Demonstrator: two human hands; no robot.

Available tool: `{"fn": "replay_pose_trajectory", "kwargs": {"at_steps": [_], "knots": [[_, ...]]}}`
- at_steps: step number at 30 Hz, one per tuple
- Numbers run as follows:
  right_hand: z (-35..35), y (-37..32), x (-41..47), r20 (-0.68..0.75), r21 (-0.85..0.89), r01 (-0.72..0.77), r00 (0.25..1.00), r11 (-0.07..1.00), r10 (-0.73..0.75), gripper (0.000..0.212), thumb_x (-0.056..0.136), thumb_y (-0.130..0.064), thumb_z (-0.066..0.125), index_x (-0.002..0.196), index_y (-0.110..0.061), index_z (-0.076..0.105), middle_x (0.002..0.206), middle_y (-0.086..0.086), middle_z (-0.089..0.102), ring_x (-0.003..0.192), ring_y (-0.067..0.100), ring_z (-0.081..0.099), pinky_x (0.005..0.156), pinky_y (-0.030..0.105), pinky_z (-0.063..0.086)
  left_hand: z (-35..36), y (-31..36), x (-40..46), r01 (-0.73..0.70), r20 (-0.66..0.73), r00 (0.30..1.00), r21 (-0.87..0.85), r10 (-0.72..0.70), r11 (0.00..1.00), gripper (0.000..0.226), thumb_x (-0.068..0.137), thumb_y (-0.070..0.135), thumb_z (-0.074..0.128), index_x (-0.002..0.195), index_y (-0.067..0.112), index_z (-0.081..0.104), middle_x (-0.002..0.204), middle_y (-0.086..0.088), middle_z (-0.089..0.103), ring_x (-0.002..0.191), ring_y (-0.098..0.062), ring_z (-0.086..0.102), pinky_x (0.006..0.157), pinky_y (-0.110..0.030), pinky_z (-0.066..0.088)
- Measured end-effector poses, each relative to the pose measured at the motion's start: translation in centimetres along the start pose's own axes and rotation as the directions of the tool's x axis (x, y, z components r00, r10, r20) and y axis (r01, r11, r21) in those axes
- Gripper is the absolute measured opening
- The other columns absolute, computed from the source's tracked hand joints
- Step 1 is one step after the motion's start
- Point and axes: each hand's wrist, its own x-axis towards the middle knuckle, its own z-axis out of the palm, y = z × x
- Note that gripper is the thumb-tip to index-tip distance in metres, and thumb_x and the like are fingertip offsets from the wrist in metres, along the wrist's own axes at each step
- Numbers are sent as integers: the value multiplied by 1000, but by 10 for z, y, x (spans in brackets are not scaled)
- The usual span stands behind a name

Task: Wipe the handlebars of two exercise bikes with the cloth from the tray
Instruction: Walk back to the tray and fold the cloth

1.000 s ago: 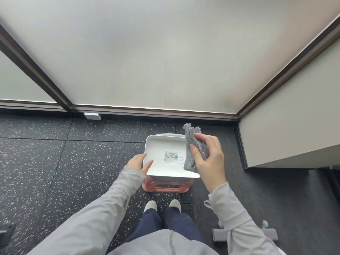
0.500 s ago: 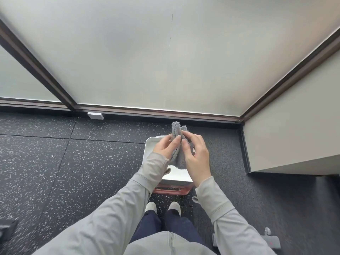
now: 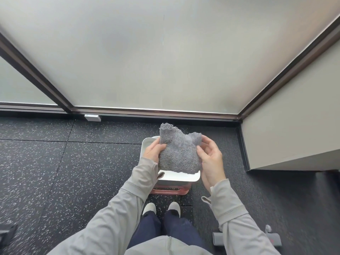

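Observation:
A grey terry cloth (image 3: pixel 179 150) is spread out between both my hands, above a white tray (image 3: pixel 181 176). My left hand (image 3: pixel 153 150) grips the cloth's left edge, with the thumb on top of the fabric. My right hand (image 3: pixel 210 159) holds the right edge, thumb against the cloth and fingers curled behind it. The cloth hides most of the tray. No exercise bike handlebars are in view.
The tray sits on a pink stool or box (image 3: pixel 170 189) on the black speckled rubber floor (image 3: pixel 55 172). A frosted glass wall (image 3: pixel 147 61) stands ahead and a beige wall (image 3: pixel 294 126) to the right. A grey metal equipment foot (image 3: pixel 274 239) lies at lower right.
The cloth was bunched in my right hand alone. My left hand came up from the tray's edge to join it, and both hands have pulled the cloth open and wide.

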Motion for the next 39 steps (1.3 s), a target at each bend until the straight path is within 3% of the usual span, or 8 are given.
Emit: {"fn": "replay_pose_trajectory", "kwargs": {"at_steps": [5,10,14,21,24,26,28,39], "knots": [[-4,5,-3,295,247,-441,882,863,367,53,91,-47,46,125,-7,57,123,17,64,115,31,60,102,48,44,2,-1,-3,-25,98,995,-77,33,997,30,93,-6,33,108,11,53,62,0,66,44,-4,61,42,-13,49],[1,10,6,120,102,-227,969,969,214,32,94,-24,53,116,-2,61,112,19,68,101,28,67,91,45,53,1,-11,-1,-67,62,996,-41,69,997,23,93,1,43,104,10,60,69,2,69,68,-17,61,64,-26,51],[10,20,17,-11,-222,-21,1000,975,19,49,94,-32,53,135,-7,44,132,3,53,128,19,46,110,33,34,3,-30,14,-170,-154,967,195,202,966,24,94,18,50,72,23,57,80,-6,59,76,-19,50,64,-24,41],[10,83,53,-127,-324,85,983,942,-132,45,96,-24,51,136,-5,44,128,4,56,114,2,47,88,5,36,-3,-92,73,-214,-318,848,527,424,823,22,95,24,49,97,6,63,68,5,55,65,-17,50,63,-27,43],[3,120,76,-89,-389,147,977,909,-196,16,96,-14,49,107,-10,60,90,26,65,76,24,54,66,18,44,-14,-125,103,-153,-324,848,608,419,779,19,94,26,50,94,11,62,59,8,51,52,-10,44,48,-20,36],[-1,148,91,-54,-435,151,980,888,-194,16,97,-10,48,107,-11,60,79,11,65,70,13,53,63,7,41,-23,-147,125,-112,-321,857,649,404,753,19,94,26,50,96,11,62,61,1,54,51,-12,43,48,-23,34],[-5,174,107,-19,-499,133,986,857,-164,21,98,-11,46,115,-14,57,87,-12,62,73,-4,55,67,6,39,-31,-167,148,-92,-291,875,684,387,724,19,95,26,49,102,13,62,65,-4,58,54,-18,46,51,-25,35],[-18,292,202,92,-649,102,994,754,-55,28,98,-8,39,117,-25,50,109,5,65,80,18,53,75,33,42,-71,-251,267,-98,-149,933,772,328,627,15,97,26,41,104,24,54,61,-11,58,50,-23,42,54,-34,33]]}}
